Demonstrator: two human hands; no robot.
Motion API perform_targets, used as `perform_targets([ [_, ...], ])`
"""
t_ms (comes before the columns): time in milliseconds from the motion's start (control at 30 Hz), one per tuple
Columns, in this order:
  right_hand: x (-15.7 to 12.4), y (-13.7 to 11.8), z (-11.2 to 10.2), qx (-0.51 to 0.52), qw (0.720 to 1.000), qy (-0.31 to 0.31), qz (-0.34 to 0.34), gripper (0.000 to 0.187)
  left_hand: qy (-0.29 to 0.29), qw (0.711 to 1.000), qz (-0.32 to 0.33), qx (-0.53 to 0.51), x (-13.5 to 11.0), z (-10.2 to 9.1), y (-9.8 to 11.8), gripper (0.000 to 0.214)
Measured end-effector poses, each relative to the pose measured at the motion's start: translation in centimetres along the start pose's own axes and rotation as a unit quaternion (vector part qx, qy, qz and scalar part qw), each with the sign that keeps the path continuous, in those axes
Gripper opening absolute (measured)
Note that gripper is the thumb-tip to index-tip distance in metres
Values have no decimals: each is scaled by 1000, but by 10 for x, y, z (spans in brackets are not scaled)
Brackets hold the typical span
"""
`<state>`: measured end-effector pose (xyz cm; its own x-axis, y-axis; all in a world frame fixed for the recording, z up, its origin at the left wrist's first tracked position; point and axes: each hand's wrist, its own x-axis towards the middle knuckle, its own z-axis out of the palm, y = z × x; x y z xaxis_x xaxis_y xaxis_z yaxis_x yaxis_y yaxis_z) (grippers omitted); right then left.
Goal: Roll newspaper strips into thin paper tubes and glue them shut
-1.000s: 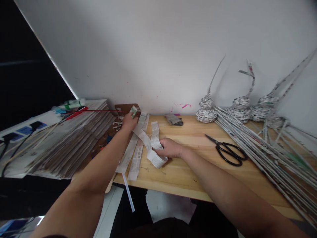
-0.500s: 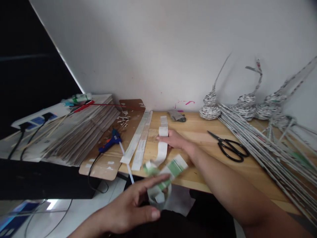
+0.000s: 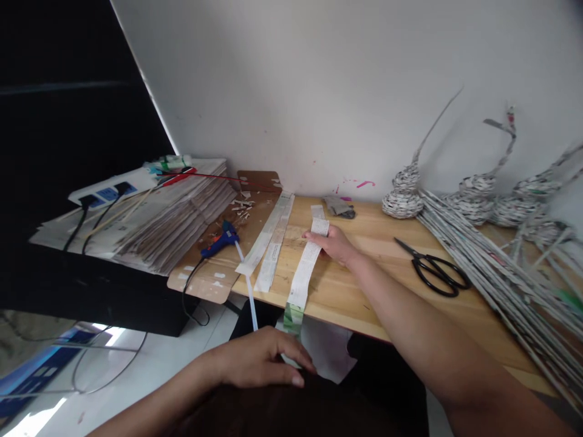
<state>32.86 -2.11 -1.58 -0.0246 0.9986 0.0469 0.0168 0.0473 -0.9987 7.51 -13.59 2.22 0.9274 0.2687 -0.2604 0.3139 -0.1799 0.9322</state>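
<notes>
My right hand (image 3: 336,246) is closed on a newspaper strip (image 3: 306,273), pinching it near its far end above the table. The strip hangs over the table's front edge, and its green printed part (image 3: 293,318) drops behind my left hand (image 3: 268,357). That hand is over my lap, thumb and fingers apart, with nothing visible in it. The strip's lowest end is hidden. More paper strips (image 3: 274,249) lie lengthwise to the left of my right hand, and the end of another strip (image 3: 317,212) shows just beyond it.
A blue glue gun (image 3: 221,238) rests on brown cardboard (image 3: 200,282), its cord hanging down. Left stands a newspaper stack (image 3: 182,227) with a power strip (image 3: 113,189). Black scissors (image 3: 435,270), paper rods (image 3: 492,273) and woven gourd shapes (image 3: 402,197) occupy the right. A grey cloth (image 3: 339,207) lies near the wall.
The curled, blurred strip now hangs straighter from my right hand. My left hand has moved slightly down, away from the strip's green part. The view has shifted left.
</notes>
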Motion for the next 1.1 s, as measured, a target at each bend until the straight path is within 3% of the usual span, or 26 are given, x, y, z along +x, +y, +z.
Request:
perform_targets([
  [133, 0, -3, 0, -8, 999, -25, 18, 33, -18, 992, 12, -127, -31, -14, 48, 34],
  [233, 0, -2, 0, -18, 999, -34, 19, 32, -8, 981, 40, -191, -36, -15, 49, 45],
  [300, 0, -2, 0, -21, 999, -36, 14, 32, 64, 987, 54, -137, -34, -17, 39, 48],
  [367, 0, -2, -1, -25, 999, -38, 8, 31, 185, 982, 42, -2, -31, -24, 26, 42],
  [400, 0, -2, -1, -28, 999, -40, 7, 31, 244, 965, 25, 95, -30, -31, 20, 35],
  [467, 0, -3, -1, -33, 998, -43, 8, 31, 357, 886, 20, 294, -31, -47, 6, 29],
  [500, 0, -4, -1, -36, 998, -44, 11, 31, 379, 846, 15, 374, -32, -55, -2, 29],
  [567, -1, -5, -1, -40, 998, -46, 17, 30, 368, 794, -11, 484, -34, -71, -18, 38],
  [667, -1, -5, -1, -48, 997, -49, 17, 31, 365, 752, -20, 549, -34, -86, -40, 43],
  [800, -1, -4, -2, -56, 997, -50, 14, 33, 385, 751, -10, 536, -30, -94, -52, 32],
  [967, -2, -4, -3, -73, 996, -57, 16, 34, 454, 752, 23, 477, -22, -89, -40, 26],
  [1100, -1, -4, -2, -75, 995, -60, 11, 32, 433, 782, 46, 445, -15, -86, -35, 22],
])
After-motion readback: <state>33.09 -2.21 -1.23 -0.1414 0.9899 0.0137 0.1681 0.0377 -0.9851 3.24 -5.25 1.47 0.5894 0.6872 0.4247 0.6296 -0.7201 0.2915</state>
